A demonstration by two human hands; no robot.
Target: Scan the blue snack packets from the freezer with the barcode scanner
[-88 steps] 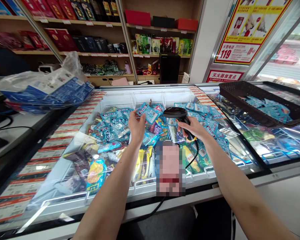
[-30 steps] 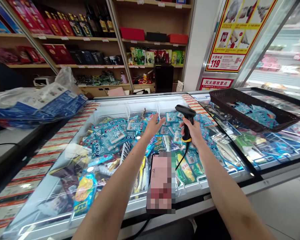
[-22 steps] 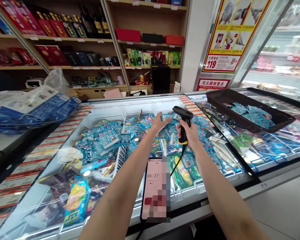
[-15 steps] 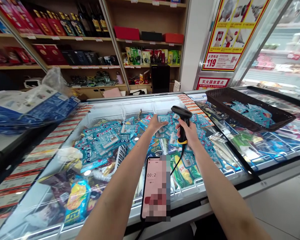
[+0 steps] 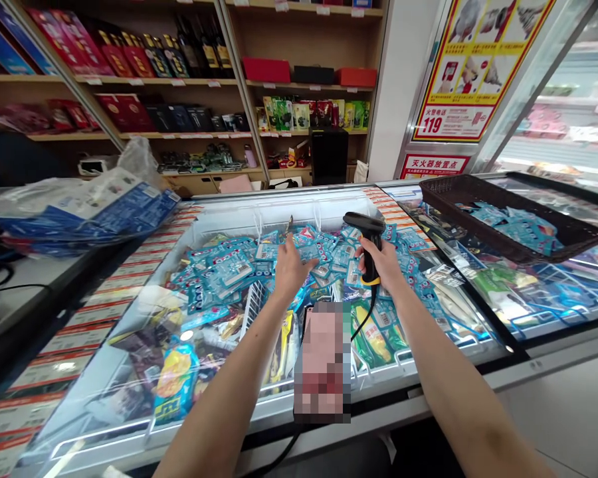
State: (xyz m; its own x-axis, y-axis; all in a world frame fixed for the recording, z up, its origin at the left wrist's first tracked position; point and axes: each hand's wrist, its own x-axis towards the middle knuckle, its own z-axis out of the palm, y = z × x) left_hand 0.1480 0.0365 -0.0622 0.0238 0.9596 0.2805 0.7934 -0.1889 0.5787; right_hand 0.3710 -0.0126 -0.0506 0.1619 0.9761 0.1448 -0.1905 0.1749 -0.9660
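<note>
My right hand (image 5: 383,261) is wrapped round the handle of a black barcode scanner (image 5: 367,232), held upright with its head pointing left and a cable running down from the grip. My left hand (image 5: 293,267) is over the blue snack packets (image 5: 229,269), thumb and fingers apart; no packet shows in its grasp. Whether its fingertips touch the packets below I cannot tell. Many of these packets are spread across the glass top of a chest freezer (image 5: 219,207). In front of me, a phone (image 5: 323,362) lies at the freezer's near edge, its screen blurred out.
A dark brown basket (image 5: 438,189) with more blue packets stands on the glass at the right. Plastic-wrapped blue and white packs (image 5: 84,212) lie at the left. Price labels (image 5: 104,299) line the freezer's left edge. Behind are shelves (image 5: 299,40) with boxes and bottles.
My left hand has moved left across the packets, and its fingers have spread. The right hand keeps the scanner in nearly the same place. The whole view has shifted slightly.
</note>
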